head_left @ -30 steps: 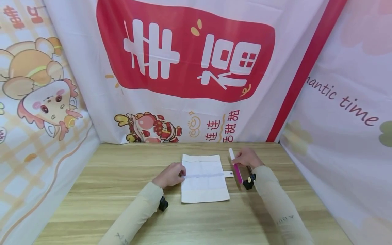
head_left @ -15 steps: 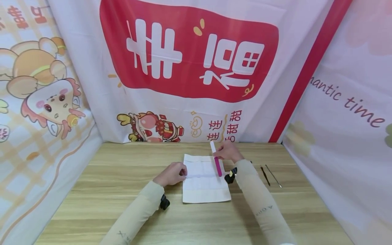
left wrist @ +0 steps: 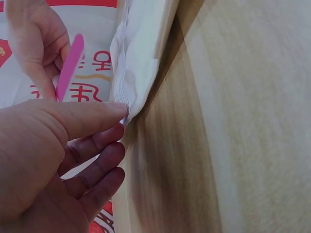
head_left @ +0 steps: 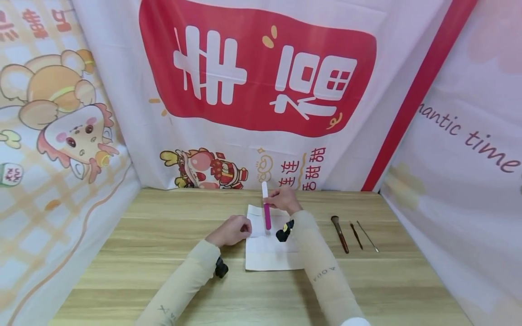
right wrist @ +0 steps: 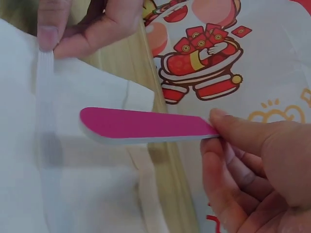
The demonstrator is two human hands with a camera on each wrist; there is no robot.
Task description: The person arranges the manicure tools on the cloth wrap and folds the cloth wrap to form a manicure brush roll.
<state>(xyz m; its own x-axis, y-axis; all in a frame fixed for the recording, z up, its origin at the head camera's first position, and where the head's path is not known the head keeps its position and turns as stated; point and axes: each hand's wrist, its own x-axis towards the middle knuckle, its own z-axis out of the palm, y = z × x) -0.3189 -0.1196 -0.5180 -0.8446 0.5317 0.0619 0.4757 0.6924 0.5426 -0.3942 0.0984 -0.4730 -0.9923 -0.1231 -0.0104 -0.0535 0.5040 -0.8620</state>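
Observation:
A white cloth pouch (head_left: 267, 253) lies spread flat on the wooden table, with an elastic strip (right wrist: 46, 102) running across its middle. My left hand (head_left: 233, 230) pinches the left end of that strip at the cloth's edge between thumb and index finger; the other fingers are loosely bent in the left wrist view. Above the cloth's upper part, my right hand (head_left: 283, 199) pinches a flat nail file (head_left: 267, 218), pink on one part and white on the other. In the right wrist view the file's rounded pink end points toward the strip, apart from the cloth.
To the right on the table (head_left: 391, 280) lie a brush (head_left: 340, 234) with a dark handle, a slim brown tool (head_left: 356, 236) and a thin metal tool (head_left: 368, 237). Printed fabric (head_left: 253, 149) hangs behind and at both sides.
My right hand has carried the nail file leftward from beside the pouch to above it, uncovering the tools at the right. My left hand keeps its pinch on the strip's end.

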